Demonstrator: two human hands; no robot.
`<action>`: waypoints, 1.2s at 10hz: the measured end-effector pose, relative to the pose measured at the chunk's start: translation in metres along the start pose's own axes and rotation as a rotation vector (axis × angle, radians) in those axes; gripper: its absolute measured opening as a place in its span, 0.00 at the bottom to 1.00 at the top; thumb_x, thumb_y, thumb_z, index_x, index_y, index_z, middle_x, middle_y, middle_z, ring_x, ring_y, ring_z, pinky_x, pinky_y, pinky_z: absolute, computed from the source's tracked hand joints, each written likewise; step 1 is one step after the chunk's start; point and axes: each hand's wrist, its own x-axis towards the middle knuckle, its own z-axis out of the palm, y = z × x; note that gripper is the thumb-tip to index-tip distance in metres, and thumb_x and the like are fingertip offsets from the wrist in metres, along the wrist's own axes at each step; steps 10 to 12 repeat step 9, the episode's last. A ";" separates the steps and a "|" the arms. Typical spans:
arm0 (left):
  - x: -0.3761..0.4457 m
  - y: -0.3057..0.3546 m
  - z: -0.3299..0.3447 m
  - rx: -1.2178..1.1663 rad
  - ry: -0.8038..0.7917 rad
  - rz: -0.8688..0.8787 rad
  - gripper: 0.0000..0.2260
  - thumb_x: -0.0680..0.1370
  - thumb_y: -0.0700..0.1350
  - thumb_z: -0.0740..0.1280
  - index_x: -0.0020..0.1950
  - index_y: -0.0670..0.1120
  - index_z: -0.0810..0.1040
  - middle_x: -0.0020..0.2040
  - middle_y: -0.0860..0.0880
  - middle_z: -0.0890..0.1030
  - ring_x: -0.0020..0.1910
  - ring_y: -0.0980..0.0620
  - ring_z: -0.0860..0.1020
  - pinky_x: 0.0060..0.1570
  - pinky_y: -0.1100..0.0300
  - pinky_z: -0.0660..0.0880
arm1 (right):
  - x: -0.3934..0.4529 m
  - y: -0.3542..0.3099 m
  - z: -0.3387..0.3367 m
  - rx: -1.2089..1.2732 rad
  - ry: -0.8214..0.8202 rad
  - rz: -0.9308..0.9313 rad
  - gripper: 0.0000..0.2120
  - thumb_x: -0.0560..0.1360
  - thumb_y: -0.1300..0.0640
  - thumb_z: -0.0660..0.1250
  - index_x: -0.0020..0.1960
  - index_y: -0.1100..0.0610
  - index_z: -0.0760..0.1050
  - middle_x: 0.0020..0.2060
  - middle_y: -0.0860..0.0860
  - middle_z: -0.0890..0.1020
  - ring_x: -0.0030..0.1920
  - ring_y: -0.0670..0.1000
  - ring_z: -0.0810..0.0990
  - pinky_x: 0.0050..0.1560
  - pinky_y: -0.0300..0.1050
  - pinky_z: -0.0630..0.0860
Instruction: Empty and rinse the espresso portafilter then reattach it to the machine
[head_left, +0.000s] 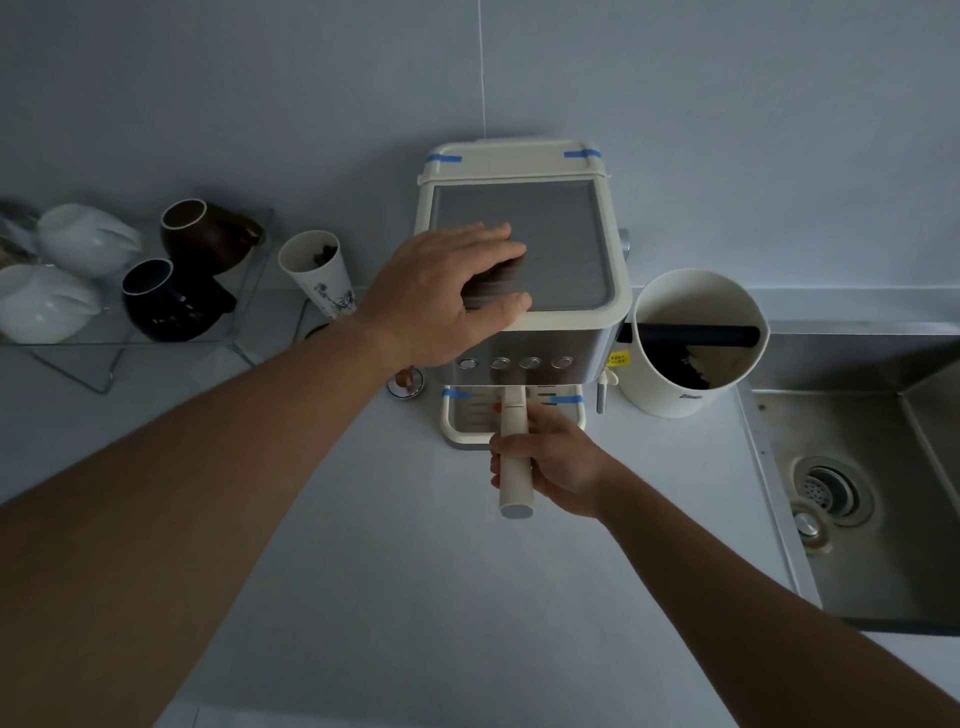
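A cream and steel espresso machine (571, 249) stands against the wall on the white counter. My left hand (447, 291) lies flat on its grey top plate, fingers spread, holding nothing. The portafilter's cream handle (514, 431) sticks out toward me from under the machine's front, above the drip tray (462, 421). My right hand (550, 462) is wrapped around that handle. The portafilter's basket end is hidden under the machine.
A cream knock box (675, 384) with a black bar and dark grounds stands right of the machine. A steel sink (857, 467) with a drain lies further right. At left are a paper cup (317, 270), and mugs and white pots on a glass rack (171, 291).
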 end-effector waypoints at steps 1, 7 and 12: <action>0.000 0.002 0.000 0.001 0.003 0.002 0.30 0.74 0.66 0.57 0.72 0.53 0.70 0.75 0.50 0.69 0.74 0.51 0.66 0.71 0.43 0.62 | -0.005 0.002 0.002 0.057 0.037 0.004 0.24 0.75 0.68 0.68 0.68 0.56 0.68 0.53 0.61 0.76 0.47 0.57 0.79 0.48 0.55 0.81; -0.001 0.008 -0.011 0.014 -0.107 -0.031 0.27 0.77 0.62 0.58 0.75 0.54 0.65 0.77 0.52 0.64 0.76 0.52 0.61 0.73 0.49 0.59 | -0.062 -0.016 -0.006 0.075 0.241 0.006 0.16 0.77 0.60 0.69 0.64 0.60 0.75 0.55 0.58 0.85 0.55 0.57 0.85 0.54 0.50 0.82; -0.007 0.025 -0.030 -0.302 -0.128 -0.164 0.17 0.76 0.54 0.68 0.64 0.53 0.78 0.69 0.52 0.76 0.67 0.56 0.73 0.68 0.55 0.68 | -0.106 -0.055 -0.011 0.202 0.259 -0.169 0.12 0.80 0.59 0.62 0.60 0.59 0.79 0.53 0.56 0.87 0.54 0.56 0.86 0.56 0.52 0.80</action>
